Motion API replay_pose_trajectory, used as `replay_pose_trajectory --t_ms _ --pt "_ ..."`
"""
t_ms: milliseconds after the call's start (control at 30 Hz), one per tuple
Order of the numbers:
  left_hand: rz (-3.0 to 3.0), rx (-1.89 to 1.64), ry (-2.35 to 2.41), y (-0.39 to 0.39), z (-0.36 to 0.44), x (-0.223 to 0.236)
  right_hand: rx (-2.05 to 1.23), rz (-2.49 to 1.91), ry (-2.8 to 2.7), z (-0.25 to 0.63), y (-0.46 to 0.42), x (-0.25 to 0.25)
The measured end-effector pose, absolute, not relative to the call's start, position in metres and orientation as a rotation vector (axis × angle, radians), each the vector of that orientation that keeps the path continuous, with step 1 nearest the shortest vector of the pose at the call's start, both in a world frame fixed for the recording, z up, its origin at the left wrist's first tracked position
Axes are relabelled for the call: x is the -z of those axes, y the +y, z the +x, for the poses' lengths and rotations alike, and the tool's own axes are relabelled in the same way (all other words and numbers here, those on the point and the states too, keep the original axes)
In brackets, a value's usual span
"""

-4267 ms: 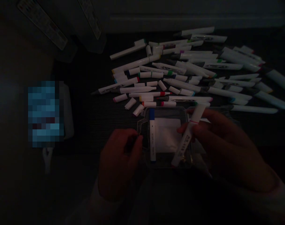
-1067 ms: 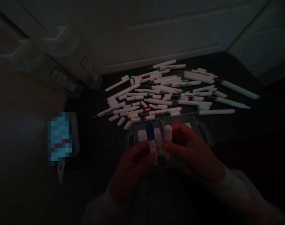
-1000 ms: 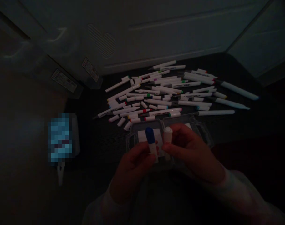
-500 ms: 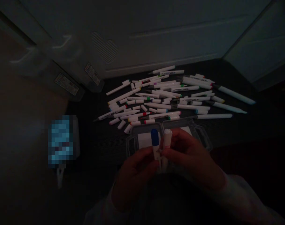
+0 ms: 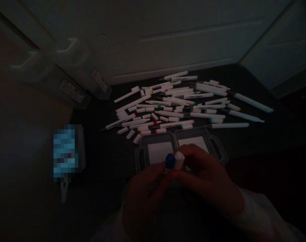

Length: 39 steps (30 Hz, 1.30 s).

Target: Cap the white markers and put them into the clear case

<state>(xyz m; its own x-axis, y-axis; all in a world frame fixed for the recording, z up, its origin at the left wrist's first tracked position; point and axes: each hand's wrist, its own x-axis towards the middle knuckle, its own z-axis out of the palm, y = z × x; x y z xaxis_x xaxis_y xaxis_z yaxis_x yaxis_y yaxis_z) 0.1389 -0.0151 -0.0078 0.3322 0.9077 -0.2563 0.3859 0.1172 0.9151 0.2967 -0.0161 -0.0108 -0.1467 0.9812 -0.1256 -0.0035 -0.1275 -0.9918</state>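
Side by side, two markers stand between my hands above a clear plastic case, their ends tipped toward me. My left hand [image 5: 145, 191] is closed round the marker with the blue end [image 5: 170, 162]. In my right hand [image 5: 208, 181] is the white-ended marker [image 5: 179, 159], pinched between thumb and fingers. The lower parts of both markers are hidden by my fingers. Beneath them lies the open clear case [image 5: 138, 158] with white paper [image 5: 161, 151] in it. Just beyond the case, many loose markers [image 5: 176, 124] and caps [image 5: 154, 116] are strewn across the dark surface.
Two clear cases with printed labels [image 5: 71, 90] stand at the back left. A blurred-out device with a lit screen [image 5: 64, 151] sits at the left, a white strap [image 5: 64, 191] below it. Pale panels [image 5: 188, 40] close off the back and right.
Both markers have come lower and tilted so that their ends face me more. The blue-ended one has shifted right, against the white-ended one. The scattered markers lie as before.
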Motion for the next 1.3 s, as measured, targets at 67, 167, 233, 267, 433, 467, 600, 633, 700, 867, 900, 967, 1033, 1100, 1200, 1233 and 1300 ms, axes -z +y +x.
replay_pose_trajectory --t_ms 67,167,233,267,433,467,600,633,700,867,900,967,1033,1100,1200,1233,1300 --pt "1.535 -0.605 1.266 -0.017 0.138 0.006 -1.298 -1.219 -1.363 0.297 -0.018 0.007" --pt "1.605 -0.639 1.285 -0.019 0.136 0.005 -1.169 -1.225 -1.499 0.298 -0.019 0.003" --pt "1.632 -0.660 1.271 -0.020 0.135 0.005 -1.109 -1.207 -1.567 0.299 -0.020 0.001" --pt "1.642 -0.671 1.258 -0.020 0.134 0.005 -1.084 -1.190 -1.597 0.299 -0.020 0.000" --pt "1.688 -0.718 1.257 -0.021 0.133 0.002 -1.001 -1.100 -1.719 0.299 -0.020 -0.006" --pt "1.715 -0.716 1.260 -0.021 0.133 0.002 -0.998 -1.094 -1.741 0.299 -0.020 -0.007" --pt "1.894 -0.672 1.283 -0.024 0.134 0.004 -1.024 -1.153 -1.772 0.297 -0.019 -0.005" --pt "1.948 -0.668 1.309 -0.026 0.136 0.006 -1.039 -1.196 -1.754 0.296 -0.018 -0.004" --pt "2.037 -0.678 1.393 -0.029 0.140 0.011 -1.081 -1.309 -1.677 0.293 -0.017 -0.001" --pt "1.947 -0.627 1.596 -0.035 0.152 0.024 -1.201 -1.443 -1.450 0.283 -0.016 0.004" --pt "1.881 -0.611 1.607 -0.036 0.153 0.025 -1.199 -1.438 -1.438 0.281 -0.016 0.004" --pt "1.728 -0.594 1.590 -0.036 0.152 0.025 -1.214 -1.418 -1.436 0.280 -0.017 0.003" --pt "1.559 -0.574 1.511 -0.034 0.149 0.021 -1.272 -1.391 -1.436 0.282 -0.017 0.002" --pt "1.358 -0.544 1.384 -0.030 0.146 0.015 -1.387 -1.363 -1.365 0.288 -0.017 0.001" --pt "0.959 -0.512 1.116 -0.025 0.142 0.009 -1.662 -1.285 -1.137 0.298 -0.017 0.001" --pt "0.823 -0.504 1.016 -0.024 0.142 0.008 -1.719 -1.259 -1.070 0.301 -0.017 0.001" --pt "0.607 -0.495 0.822 -0.024 0.142 0.009 -1.765 -1.222 -0.995 0.303 -0.016 0.001"
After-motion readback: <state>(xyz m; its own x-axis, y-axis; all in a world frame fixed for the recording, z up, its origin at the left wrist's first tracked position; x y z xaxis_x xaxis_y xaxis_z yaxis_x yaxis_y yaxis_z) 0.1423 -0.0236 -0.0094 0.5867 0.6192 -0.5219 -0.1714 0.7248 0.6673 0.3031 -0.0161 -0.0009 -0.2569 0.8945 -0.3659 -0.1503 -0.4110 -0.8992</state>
